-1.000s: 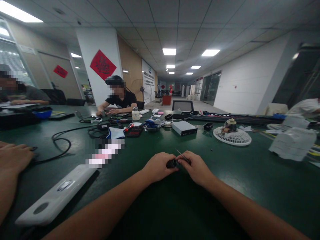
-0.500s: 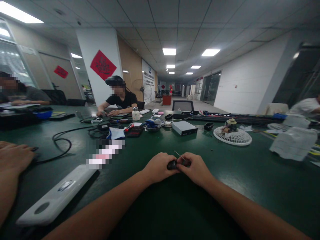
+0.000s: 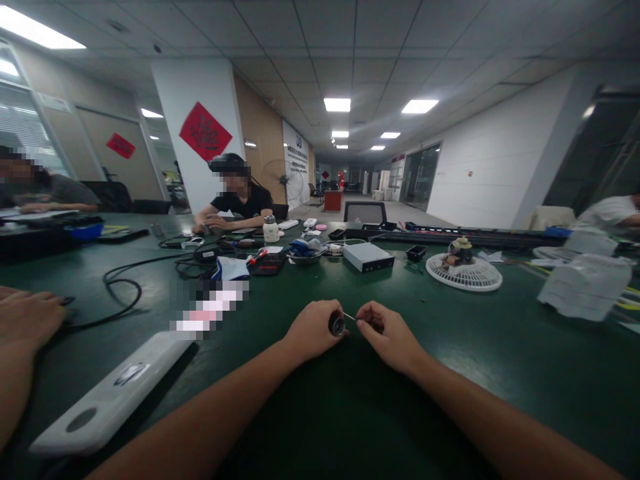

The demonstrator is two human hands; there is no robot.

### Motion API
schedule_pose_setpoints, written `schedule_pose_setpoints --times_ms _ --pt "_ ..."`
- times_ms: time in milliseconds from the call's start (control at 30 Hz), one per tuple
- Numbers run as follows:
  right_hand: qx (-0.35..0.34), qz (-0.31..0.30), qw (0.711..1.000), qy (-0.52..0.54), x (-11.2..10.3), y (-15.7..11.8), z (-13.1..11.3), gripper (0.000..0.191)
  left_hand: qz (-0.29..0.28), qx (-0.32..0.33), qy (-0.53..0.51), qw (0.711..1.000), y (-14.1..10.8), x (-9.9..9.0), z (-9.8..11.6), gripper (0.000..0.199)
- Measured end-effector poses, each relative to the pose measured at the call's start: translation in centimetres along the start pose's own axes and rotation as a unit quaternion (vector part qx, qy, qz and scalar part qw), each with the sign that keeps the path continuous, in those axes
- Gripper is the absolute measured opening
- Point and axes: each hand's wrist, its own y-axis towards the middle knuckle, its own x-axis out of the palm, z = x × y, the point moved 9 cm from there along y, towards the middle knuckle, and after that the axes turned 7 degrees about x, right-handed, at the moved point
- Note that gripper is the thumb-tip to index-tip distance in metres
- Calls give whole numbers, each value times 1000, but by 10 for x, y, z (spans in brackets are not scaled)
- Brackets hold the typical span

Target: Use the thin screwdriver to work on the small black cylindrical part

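Note:
My left hand (image 3: 311,332) is closed around a small dark round part (image 3: 337,325), whose shiny ring-shaped open end faces right and toward me. Between the thumb and fingers of my right hand (image 3: 393,337) is a thin metal rod (image 3: 349,316). The rod slants leftward, its far end close to the upper edge of the round part; whether they touch I cannot tell. Both hands are just above the green table (image 3: 310,420). The covered side of the round part is hidden in my left palm.
Beyond my hands lie a grey metal box (image 3: 369,256) and a white fan grille with a motor (image 3: 463,267). To the left are a long white device (image 3: 115,393), black cables (image 3: 125,283) and another person's hand (image 3: 35,320). A person (image 3: 240,197) sits across the table.
The round part has turned in my left hand, so its open end now shows. My right hand has drawn slightly away, and the rod now points left between the hands.

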Motion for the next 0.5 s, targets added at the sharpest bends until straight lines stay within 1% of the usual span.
schedule_pose_setpoints --times_ms 67,167,233,333,500 --pt "-13 -1 1000 -28 -3 -2 -4 13 18 -29 -11 999 -1 -2 -11 25" --pt "-26 -4 998 -65 -3 -4 -9 13 34 -44 -13 998 -2 -3 -17 23" --pt "-28 -6 996 -86 -2 -5 -11 14 34 -47 -3 998 -2 -4 -16 20" --pt "-25 -10 993 -117 2 -6 -12 14 15 -39 18 999 -1 -2 -9 15" --pt "-22 -8 992 -124 4 -9 -17 16 -13 -34 44 998 -3 2 -1 11"
